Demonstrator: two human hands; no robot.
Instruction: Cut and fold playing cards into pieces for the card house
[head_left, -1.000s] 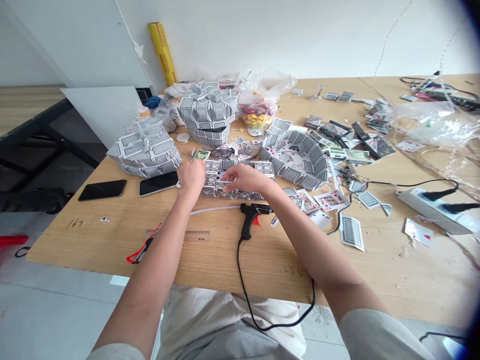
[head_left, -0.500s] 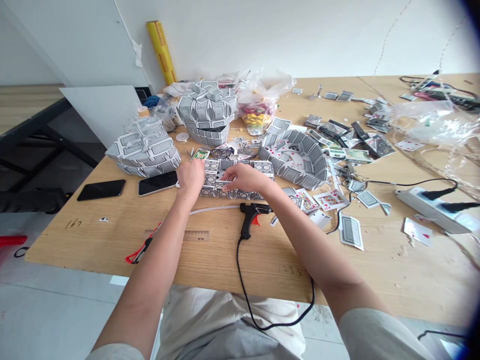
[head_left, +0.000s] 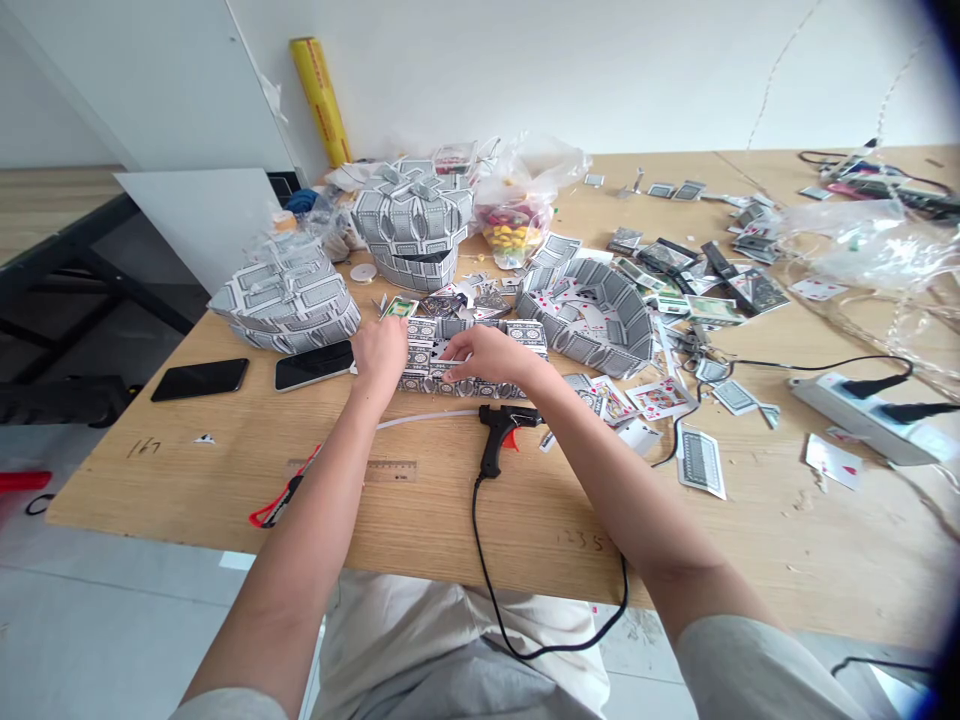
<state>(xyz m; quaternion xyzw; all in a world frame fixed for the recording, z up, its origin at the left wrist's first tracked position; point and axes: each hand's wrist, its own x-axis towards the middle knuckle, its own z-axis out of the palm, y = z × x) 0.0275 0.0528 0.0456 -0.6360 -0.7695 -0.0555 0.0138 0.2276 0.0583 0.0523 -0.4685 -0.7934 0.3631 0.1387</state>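
The left hand (head_left: pixel 380 352) and right hand (head_left: pixel 487 355) both sit on a low, long strip of playing cards (head_left: pixel 480 385), its grey-and-white patterned backs glued edge to edge, lying flat on the light wooden desk (head_left: pixel 525 530). The left grip is narrow, with curled fingers coming down at the strip's near end. The right grip reaches across its top, fingertips on the cards. Whether either hand is pinching a card, I cannot tell.

Just below the strip lies a black hot glue gun (head_left: pixel 495 440) with a red trigger, its black cord trailing off the desk edge, and a white glue stick (head_left: pixel 427 419) runs toward it. Left of the hands are two smartphones (head_left: pixel 313 365) and a large box built from grey-backed cards (head_left: pixel 285 297). Beyond the strip stand a second card box (head_left: pixel 411 225) and a curved card wall (head_left: pixel 592 315). Loose cards and scraps spread right toward a white power strip (head_left: pixel 855 415).

Handwritten pencil marks on the desk read about "167" (head_left: pixel 142 447). A wooden ruler (head_left: pixel 390 471) shows markings too small to read, as does the label on a yellow roll (head_left: pixel 321 102).
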